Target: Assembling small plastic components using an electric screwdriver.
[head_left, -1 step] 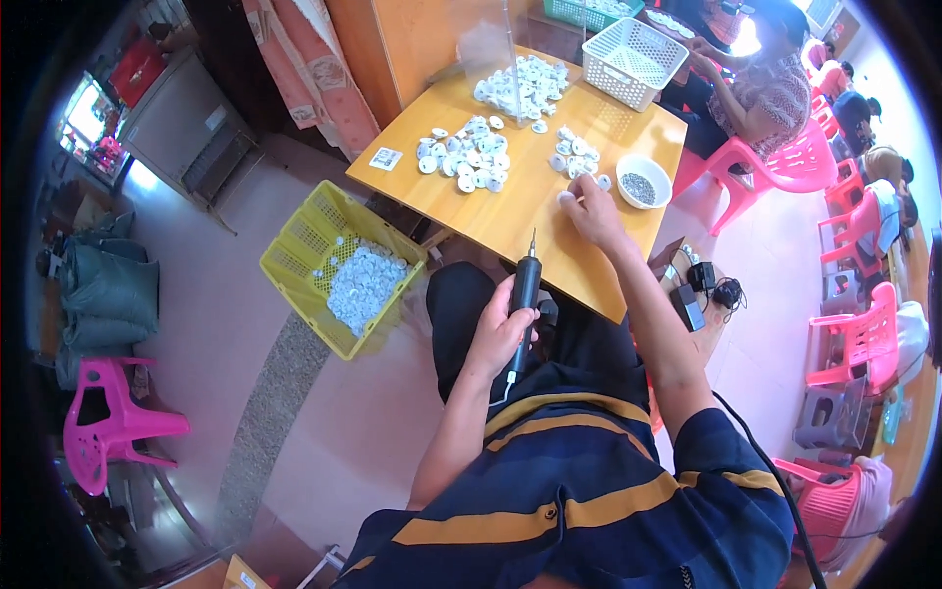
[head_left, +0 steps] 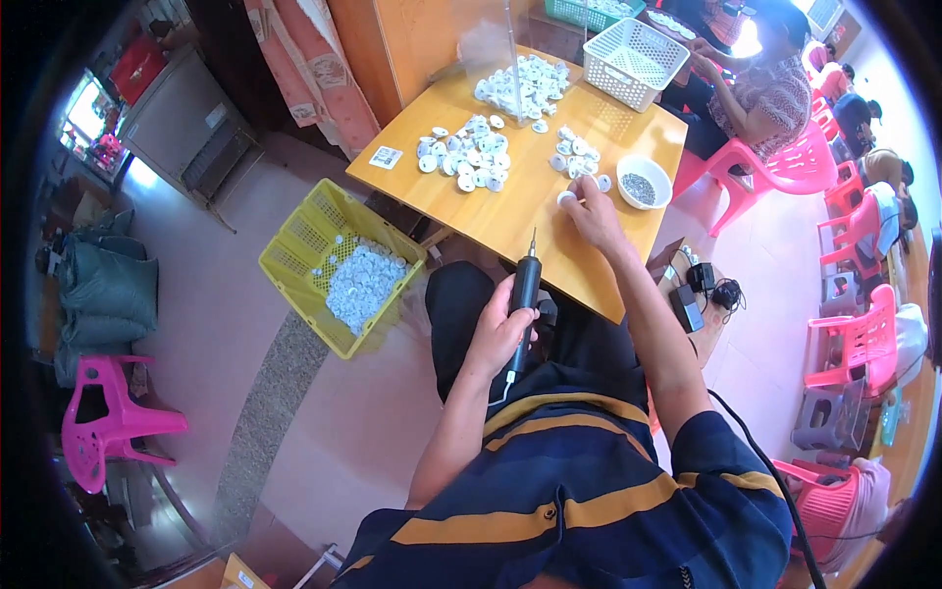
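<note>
My left hand (head_left: pixel 502 332) is wrapped around a black electric screwdriver (head_left: pixel 526 285), its bit pointing up toward the table edge and a white cable at its lower end. On the table, my right hand (head_left: pixel 595 214) pinches a small round white part (head_left: pixel 566 197) between its fingertips. Just beyond it lies a small group of similar white parts (head_left: pixel 575 153). A white bowl (head_left: pixel 666 179) beside that hand holds small grey metal pieces, probably screws (head_left: pixel 640 187). Farther left on the table is a larger pile of white round parts (head_left: pixel 465 154).
The wooden table (head_left: pixel 520 221) also bears a far heap of white parts (head_left: pixel 530 86) and a white plastic basket (head_left: pixel 638 51). A yellow crate (head_left: pixel 294 280) of white parts stands on the floor at left. Another person (head_left: pixel 775 93) sits at right, near black power adapters (head_left: pixel 699 277).
</note>
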`<state>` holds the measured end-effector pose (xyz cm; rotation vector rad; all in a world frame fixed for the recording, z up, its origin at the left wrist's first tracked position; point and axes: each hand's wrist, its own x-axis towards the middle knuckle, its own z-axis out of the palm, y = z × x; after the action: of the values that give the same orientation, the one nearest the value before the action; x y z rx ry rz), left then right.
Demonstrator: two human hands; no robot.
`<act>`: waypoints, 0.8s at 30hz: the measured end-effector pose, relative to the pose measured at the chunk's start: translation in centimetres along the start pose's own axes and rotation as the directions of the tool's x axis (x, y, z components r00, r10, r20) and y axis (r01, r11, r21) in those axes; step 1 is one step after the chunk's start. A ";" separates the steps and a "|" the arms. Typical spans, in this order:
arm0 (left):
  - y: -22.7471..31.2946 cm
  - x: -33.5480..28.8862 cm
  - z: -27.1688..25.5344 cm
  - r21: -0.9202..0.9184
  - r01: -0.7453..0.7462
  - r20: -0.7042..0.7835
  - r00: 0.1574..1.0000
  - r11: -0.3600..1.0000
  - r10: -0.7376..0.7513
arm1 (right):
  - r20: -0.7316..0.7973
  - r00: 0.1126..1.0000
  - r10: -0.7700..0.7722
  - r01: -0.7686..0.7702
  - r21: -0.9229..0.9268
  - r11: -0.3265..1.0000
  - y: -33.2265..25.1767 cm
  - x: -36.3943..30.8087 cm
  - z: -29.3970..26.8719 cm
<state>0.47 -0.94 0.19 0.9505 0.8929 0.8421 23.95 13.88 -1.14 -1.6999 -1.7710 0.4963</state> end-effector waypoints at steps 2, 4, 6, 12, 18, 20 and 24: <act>0.1 -0.1 0.0 0.002 0.000 -0.009 1.000 1.000 0.000 | 0.117 0.983 0.140 -0.181 0.525 0.831 -1.1 -1.1 0.4; 0.2 0.0 0.1 0.010 0.002 -0.006 1.000 1.000 -0.002 | 0.152 0.980 0.125 -0.192 0.605 0.773 -0.6 -1.7 0.9; 0.0 0.2 0.2 0.027 -0.005 0.007 1.000 1.000 0.005 | 0.189 0.976 0.104 -0.207 0.678 0.705 -0.4 -2.2 1.4; -0.2 0.2 0.4 -0.011 -0.037 -0.038 0.999 0.999 0.036 | 0.299 0.946 0.122 -0.318 0.803 0.504 -1.1 -3.1 2.0; 0.0 0.0 0.4 0.006 -0.023 -0.031 0.999 1.000 0.023 | 0.320 0.945 0.064 -0.303 0.786 0.539 -1.5 -3.3 2.2; 0.0 0.0 0.4 0.004 -0.033 -0.028 0.999 0.999 0.033 | 0.254 0.962 0.096 -0.267 0.818 0.509 -1.6 -3.5 2.7; 0.0 0.2 0.5 0.003 -0.025 -0.014 1.000 1.000 0.025 | 0.216 0.971 0.103 -0.235 0.776 0.585 -0.9 -3.7 3.4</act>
<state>1.00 -0.94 0.36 0.9612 0.8962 0.8695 20.91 10.70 -3.64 -1.1678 -1.1472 1.3165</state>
